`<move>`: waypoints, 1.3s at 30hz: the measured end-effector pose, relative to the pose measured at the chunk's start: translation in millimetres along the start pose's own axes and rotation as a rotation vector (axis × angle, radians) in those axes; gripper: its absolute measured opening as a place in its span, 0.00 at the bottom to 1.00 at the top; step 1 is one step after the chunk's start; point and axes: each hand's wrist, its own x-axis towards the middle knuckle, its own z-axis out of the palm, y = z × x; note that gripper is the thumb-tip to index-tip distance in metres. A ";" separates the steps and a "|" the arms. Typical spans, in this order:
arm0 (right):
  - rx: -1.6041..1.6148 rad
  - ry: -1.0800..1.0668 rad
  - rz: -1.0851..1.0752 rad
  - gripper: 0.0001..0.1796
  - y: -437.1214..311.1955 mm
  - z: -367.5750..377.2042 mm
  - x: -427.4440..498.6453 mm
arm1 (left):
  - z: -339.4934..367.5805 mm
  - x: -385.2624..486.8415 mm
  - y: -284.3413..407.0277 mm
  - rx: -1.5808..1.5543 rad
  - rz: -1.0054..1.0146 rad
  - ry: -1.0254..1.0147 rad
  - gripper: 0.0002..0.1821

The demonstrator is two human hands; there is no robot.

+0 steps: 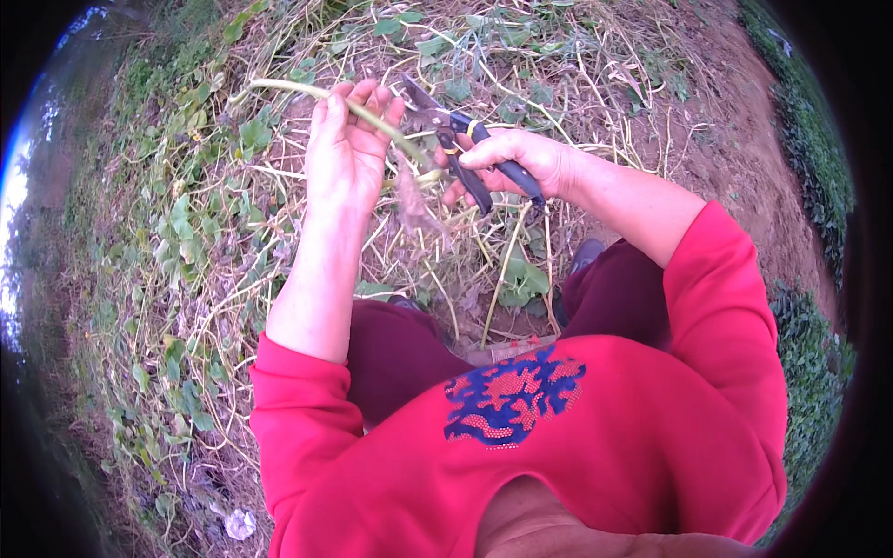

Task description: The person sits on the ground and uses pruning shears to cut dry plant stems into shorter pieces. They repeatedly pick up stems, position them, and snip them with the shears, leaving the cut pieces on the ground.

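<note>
My left hand (356,132) is raised palm up, with a thick green vine stem (289,85) lying across its fingers, the thumb against it. A withered leaf (411,195) hangs by the stem's lower right part. My right hand (506,160) grips a pair of pruning shears (453,120) with dark handles and yellow bands. The blades point up and left, beside the left fingertips and apart from the stem in the picture. Whether the blades are fully parted is hard to tell.
Tangled dry vines (230,300) and green leaves (523,279) cover the ground around my feet. Bare soil (760,139) runs along the right, with a green plant row (813,397) beyond. A crumpled whitish thing (240,524) lies at lower left.
</note>
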 end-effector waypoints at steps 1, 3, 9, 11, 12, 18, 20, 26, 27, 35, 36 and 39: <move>-0.049 -0.035 -0.029 0.30 -4.6 -4.6 -4.1 | 3.0 6.1 -1.9 0.051 0.011 -0.070 0.16; -0.062 0.029 -0.150 0.21 -8.5 -13.0 -12.9 | 3.3 10.5 -8.9 0.396 0.008 -0.175 0.24; 0.064 0.329 -0.379 0.14 -20.6 -47.0 -18.8 | -12.9 -13.3 -44.7 1.575 0.530 -0.303 0.30; 0.216 0.485 -0.379 0.13 -24.6 -56.1 -15.7 | -13.1 -23.2 -52.7 1.614 0.650 -0.348 0.32; 0.308 0.415 -0.391 0.13 -24.2 -58.6 -17.3 | -11.8 -26.6 -55.4 1.640 0.694 -0.360 0.32; 0.241 0.390 -0.417 0.14 -26.0 -57.6 -12.4 | -3.7 -26.6 -66.7 1.696 0.403 -0.776 0.33; 0.227 0.389 -0.430 0.15 -25.1 -53.3 -17.2 | -4.2 -29.5 -79.6 1.643 0.303 -0.702 0.34; 0.156 0.469 -0.544 0.14 -31.4 -55.7 -25.2 | -23.5 -13.4 -100.3 1.382 -0.109 -0.766 0.23; 0.114 0.477 -0.583 0.14 -32.5 -60.1 -27.2 | -27.9 -10.5 -99.9 1.443 -0.043 -0.821 0.20; 0.107 0.830 -0.632 0.18 -37.4 -111.0 -44.4 | -27.7 -15.0 -76.2 1.592 0.103 -0.771 0.14; 0.088 0.862 -0.660 0.16 -38.0 -116.3 -46.3 | -26.4 -17.9 -70.6 1.660 0.059 -0.733 0.14; 0.204 0.996 -0.813 0.11 -54.5 -138.1 -63.0 | -30.3 -18.0 -52.9 1.858 -0.050 -0.695 0.12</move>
